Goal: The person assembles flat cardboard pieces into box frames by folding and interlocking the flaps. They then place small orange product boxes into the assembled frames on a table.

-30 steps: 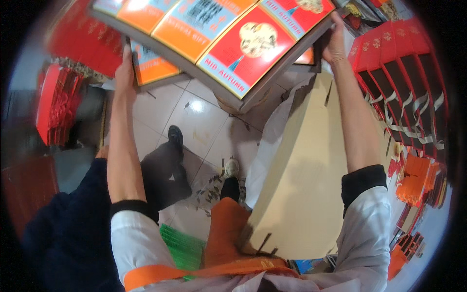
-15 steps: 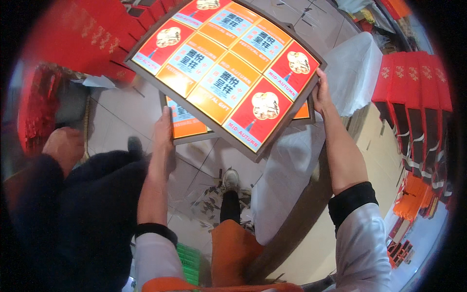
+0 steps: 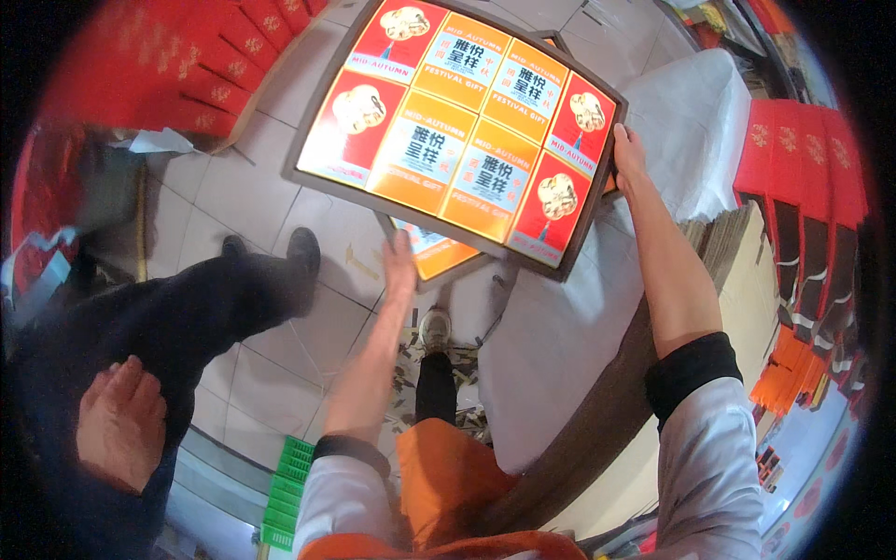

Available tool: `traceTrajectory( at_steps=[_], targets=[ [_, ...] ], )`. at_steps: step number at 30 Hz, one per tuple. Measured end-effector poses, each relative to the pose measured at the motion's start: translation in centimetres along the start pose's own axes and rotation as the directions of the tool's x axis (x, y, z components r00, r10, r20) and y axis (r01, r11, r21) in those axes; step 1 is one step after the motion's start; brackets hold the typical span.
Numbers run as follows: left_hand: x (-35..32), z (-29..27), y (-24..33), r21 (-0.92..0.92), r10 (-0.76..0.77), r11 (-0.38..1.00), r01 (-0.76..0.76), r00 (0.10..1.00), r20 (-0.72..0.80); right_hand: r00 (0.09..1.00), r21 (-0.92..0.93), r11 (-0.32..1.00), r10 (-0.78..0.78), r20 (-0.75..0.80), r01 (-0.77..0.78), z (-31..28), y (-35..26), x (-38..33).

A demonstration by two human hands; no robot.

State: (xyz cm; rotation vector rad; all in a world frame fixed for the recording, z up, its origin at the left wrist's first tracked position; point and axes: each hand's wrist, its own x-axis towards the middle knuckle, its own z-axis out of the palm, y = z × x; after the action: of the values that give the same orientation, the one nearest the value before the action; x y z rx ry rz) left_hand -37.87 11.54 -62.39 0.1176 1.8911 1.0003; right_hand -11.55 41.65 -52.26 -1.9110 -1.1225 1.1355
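A shallow brown-rimmed tray [image 3: 301,177] filled with several shiny orange and red square packs is held up in front of me, tilted. Beneath it, crossed at an angle, a second similar tray [image 3: 439,254] shows mainly its near corner; the upper one hides the rest. My left hand [image 3: 399,269] is closed on the lower tray's left edge, fingers mostly out of sight underneath. At the upper tray's right edge, my right hand [image 3: 628,157] grips the rim; whether it also holds the lower tray, I cannot tell.
Red boxes [image 3: 187,65] fill the upper left; more red boxes [image 3: 793,149] stand at right. White sheeting [image 3: 560,373] drapes over stacked cardboard [image 3: 737,271]. A person in dark clothes stands at left, their hand [image 3: 121,425] lowered. A green crate [image 3: 287,495] sits below; scraps [image 3: 467,373] litter the tiles.
Both trays have shifted right in the picture, the upper one turning slightly. My left hand moved right with the lower tray. The other person's leg has come forward and their hand is lower.
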Motion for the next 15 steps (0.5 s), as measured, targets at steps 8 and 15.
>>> traceTrajectory(
  at_steps=[8,15],
  targets=[
    [-11.4,-0.7,1.9,0.102,0.056,0.991,-0.082,0.97,0.237,0.983,0.039,0.999,-0.011,0.185,0.004,0.0,-11.9,-11.4],
    [-35.1,-5.1,3.7,0.019,0.202,0.97,-0.244,0.843,0.498,0.622,-0.06,0.631,-0.738,0.261,0.774,-22.0,-18.0,-28.4]
  ],
)
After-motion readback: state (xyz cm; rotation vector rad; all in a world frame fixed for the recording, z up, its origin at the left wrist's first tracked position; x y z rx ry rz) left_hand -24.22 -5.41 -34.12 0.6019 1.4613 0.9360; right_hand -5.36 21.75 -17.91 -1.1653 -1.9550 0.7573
